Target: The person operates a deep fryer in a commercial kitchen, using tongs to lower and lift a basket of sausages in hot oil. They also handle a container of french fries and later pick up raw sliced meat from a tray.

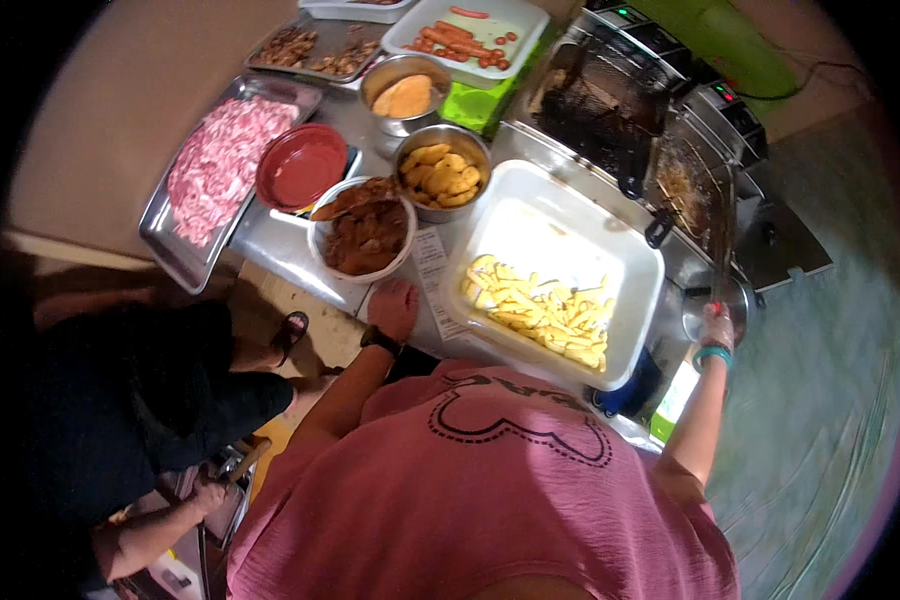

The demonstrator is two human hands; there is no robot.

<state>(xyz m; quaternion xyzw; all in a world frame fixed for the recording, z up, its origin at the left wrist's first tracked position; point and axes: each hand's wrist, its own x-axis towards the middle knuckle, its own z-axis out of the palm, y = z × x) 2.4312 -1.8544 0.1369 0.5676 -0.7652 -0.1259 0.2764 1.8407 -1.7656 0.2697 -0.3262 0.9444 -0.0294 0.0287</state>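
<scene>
My right hand (718,328), in a thin clear glove, grips the end of a long metal utensil (722,240). That utensil reaches over the right-hand deep-fryer basin (682,184), where strips of food sit in bubbling oil; its far tip is hard to make out. My left hand (394,311) rests at the metal table's edge, near a white tub of brown sauced food (367,236); whether its fingers are closed cannot be told. Between my hands stands a white plastic bin (570,202) with pale yellow strips (544,307) along its near side.
Beyond are steel bowls of yellow pieces (441,176) and orange food (403,96), a red bowl (300,166), a tray of raw sliced meat (225,157) and a tub of sausages (457,45). A dark fryer basket (600,97) stands back right. Another person (142,405) works at left.
</scene>
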